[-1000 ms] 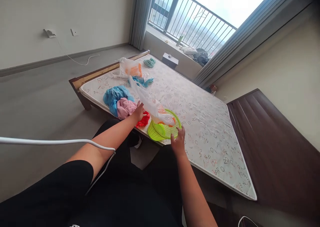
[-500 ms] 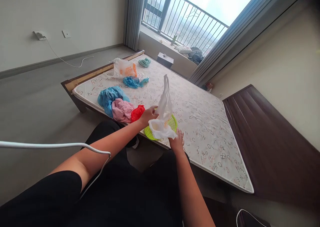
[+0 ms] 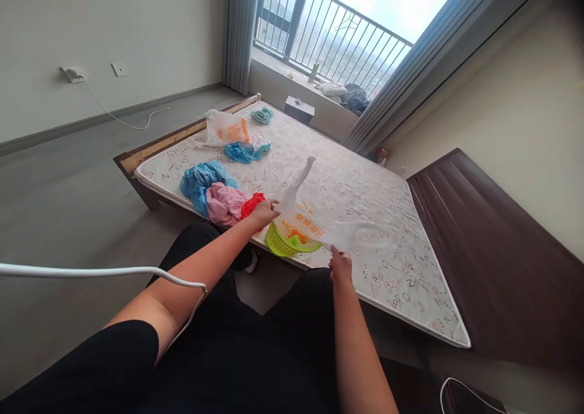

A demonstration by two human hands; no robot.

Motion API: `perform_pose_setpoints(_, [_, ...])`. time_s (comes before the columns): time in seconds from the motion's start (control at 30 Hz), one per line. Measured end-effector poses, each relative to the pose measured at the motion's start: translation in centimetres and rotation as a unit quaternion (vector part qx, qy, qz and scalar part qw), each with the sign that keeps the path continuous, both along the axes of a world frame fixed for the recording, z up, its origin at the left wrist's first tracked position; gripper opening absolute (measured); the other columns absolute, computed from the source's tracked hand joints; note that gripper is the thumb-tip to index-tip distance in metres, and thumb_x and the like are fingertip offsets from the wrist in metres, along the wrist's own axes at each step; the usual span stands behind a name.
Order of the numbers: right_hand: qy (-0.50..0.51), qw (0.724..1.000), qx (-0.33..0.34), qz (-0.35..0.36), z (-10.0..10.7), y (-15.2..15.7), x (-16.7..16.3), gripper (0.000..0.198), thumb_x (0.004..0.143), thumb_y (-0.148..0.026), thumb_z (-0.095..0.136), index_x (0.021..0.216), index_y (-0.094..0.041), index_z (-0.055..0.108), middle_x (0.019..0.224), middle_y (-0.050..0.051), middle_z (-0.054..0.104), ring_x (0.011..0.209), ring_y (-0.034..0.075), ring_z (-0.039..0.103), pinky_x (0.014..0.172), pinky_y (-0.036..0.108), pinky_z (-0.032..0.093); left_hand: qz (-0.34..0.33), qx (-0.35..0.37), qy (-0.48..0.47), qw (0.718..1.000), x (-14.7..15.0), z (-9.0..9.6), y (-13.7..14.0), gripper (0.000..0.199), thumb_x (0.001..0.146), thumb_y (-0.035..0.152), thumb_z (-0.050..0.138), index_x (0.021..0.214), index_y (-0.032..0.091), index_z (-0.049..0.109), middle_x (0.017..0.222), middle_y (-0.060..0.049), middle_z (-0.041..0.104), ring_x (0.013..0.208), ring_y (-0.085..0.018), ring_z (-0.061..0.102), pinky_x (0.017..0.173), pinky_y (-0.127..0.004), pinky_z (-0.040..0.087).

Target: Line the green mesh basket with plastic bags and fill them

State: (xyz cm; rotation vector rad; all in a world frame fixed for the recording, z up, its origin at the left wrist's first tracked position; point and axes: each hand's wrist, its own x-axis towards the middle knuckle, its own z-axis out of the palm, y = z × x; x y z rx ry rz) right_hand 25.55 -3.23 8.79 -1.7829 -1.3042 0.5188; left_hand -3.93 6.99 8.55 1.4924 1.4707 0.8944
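Observation:
A thin white plastic bag [image 3: 296, 204] with orange print is stretched between my two hands over a lime-green basket [image 3: 283, 243]. My left hand [image 3: 266, 210] pinches the bag's left side, close to a crumpled red plastic bag [image 3: 252, 204]. Lower down on the right, my right hand [image 3: 341, 263] is closed on the other side of the bag. Through the film I see orange and green in the basket, but cannot tell what is inside. The basket rests at the near edge of the mattress [image 3: 387, 280].
To the left lie a pink cloth [image 3: 224, 203], a large blue plastic bag [image 3: 201, 182], a smaller blue bag [image 3: 241, 151], another white printed bag [image 3: 225, 128] and a green coil [image 3: 262, 115]. A white cable [image 3: 114, 272] crosses by my left arm. A dark headboard [image 3: 493, 237] stands right.
The white bag has gone from bunched up to spread out sideways. My right hand has moved right and closed on it, while my left hand keeps its grip.

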Motion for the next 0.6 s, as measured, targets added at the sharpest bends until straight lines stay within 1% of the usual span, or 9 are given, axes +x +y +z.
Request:
perform_pose_setpoints(0.07, [0.021,0.996,0.005,-0.084,0.4,-0.3,0.6,0.050,0.087,-0.062,0.052,0.114,-0.020,0.056,0.072,-0.003,0.051,0.063,0.020,0.054,0.063,0.035,0.052,-0.003,-0.015,-0.019,1.000,-1.0,-0.9,0.0,0.048,0.080,0.012,0.066,0.127,0.018,0.069,0.100,-0.005,0.076,0.094,-0.021,0.074,0.080,-0.029,0.058])
perform_pose_setpoints(0.13, [0.006,0.983,0.083,-0.165,1.4,-1.3,0.2,0.052,0.088,-0.057,0.055,0.124,-0.021,0.051,0.089,0.003,0.058,0.076,0.022,0.060,0.074,0.040,0.056,0.011,0.001,-0.032,0.999,-1.3,-1.2,-0.6,0.056,0.078,0.010,0.065,0.134,0.018,0.065,0.106,-0.006,0.076,0.099,-0.021,0.074,0.085,-0.029,0.058])
perform_pose_setpoints(0.17, [-0.025,0.974,0.144,-0.174,2.2,-1.8,-0.3,0.050,0.090,-0.054,0.056,0.127,-0.021,0.049,0.100,0.008,0.060,0.087,0.025,0.063,0.083,0.043,0.057,0.016,0.013,-0.034,0.999,-1.2,-1.2,-1.0,0.060,0.078,0.010,0.065,0.137,0.018,0.063,0.107,-0.006,0.075,0.099,-0.020,0.073,0.087,-0.029,0.058])
perform_pose_setpoints(0.23, [-0.125,0.956,0.247,-0.097,4.3,-2.1,-1.8,0.042,0.095,-0.048,0.055,0.127,-0.021,0.052,0.119,0.016,0.061,0.113,0.030,0.063,0.103,0.051,0.052,0.011,0.029,-0.032,0.999,-0.6,-0.8,-1.6,0.063,0.079,0.011,0.065,0.142,0.018,0.060,0.105,-0.005,0.075,0.095,-0.019,0.073,0.087,-0.029,0.058])
perform_pose_setpoints(0.3, [-0.236,0.931,0.272,0.064,6.3,-0.9,-3.2,0.037,0.096,-0.043,0.055,0.128,-0.023,0.056,0.129,0.017,0.062,0.130,0.032,0.058,0.114,0.057,0.045,-0.009,0.041,-0.016,0.999,0.0,-0.1,-2.0,0.063,0.081,0.011,0.065,0.143,0.018,0.060,0.101,-0.003,0.075,0.090,-0.018,0.072,0.085,-0.029,0.057])
perform_pose_setpoints(0.4, [-0.350,0.900,0.168,0.197,8.0,3.0,-4.1,0.053,0.095,-0.036,0.060,0.145,-0.019,0.051,0.152,0.018,0.055,0.146,0.033,0.048,0.121,0.057,0.038,-0.039,0.057,0.054,0.996,0.1,0.6,-1.9,0.060,0.081,0.006,0.061,0.140,0.019,0.063,0.097,-0.002,0.074,0.090,-0.018,0.071,0.088,-0.030,0.056])
perform_pose_setpoints(0.47, [-0.392,0.888,0.031,0.240,8.1,5.6,-3.7,0.051,0.095,-0.032,0.061,0.143,-0.017,0.054,0.142,0.017,0.065,0.133,0.030,0.060,0.112,0.047,0.047,-0.038,0.063,0.110,0.991,-0.1,1.2,-2.2,0.060,0.079,0.000,0.059,0.136,0.019,0.065,0.098,-0.003,0.074,0.094,-0.020,0.071,0.092,-0.032,0.056])
perform_pose_setpoints(0.53, [-0.429,0.856,-0.080,0.276,7.7,7.4,-3.2,0.031,0.100,-0.031,0.056,0.128,-0.020,0.066,0.124,0.013,0.074,0.114,0.026,0.069,0.097,0.037,0.053,0.026,0.102,0.148,0.983,0.0,2.2,-3.1,0.060,0.077,-0.003,0.058,0.133,0.018,0.065,0.108,-0.007,0.074,0.103,-0.023,0.069,0.099,-0.036,0.055])
perform_pose_setpoints(0.6, [-0.468,0.827,-0.107,0.293,7.2,8.1,-3.1,0.026,0.104,-0.029,0.048,0.111,-0.021,0.072,0.112,0.011,0.076,0.103,0.024,0.071,0.091,0.034,0.052,0.101,0.198,0.162,0.961,1.1,3.6,-4.6,0.053,0.079,-0.002,0.057,0.128,0.018,0.065,0.118,-0.011,0.071,0.114,-0.025,0.066,0.105,-0.041,0.053])
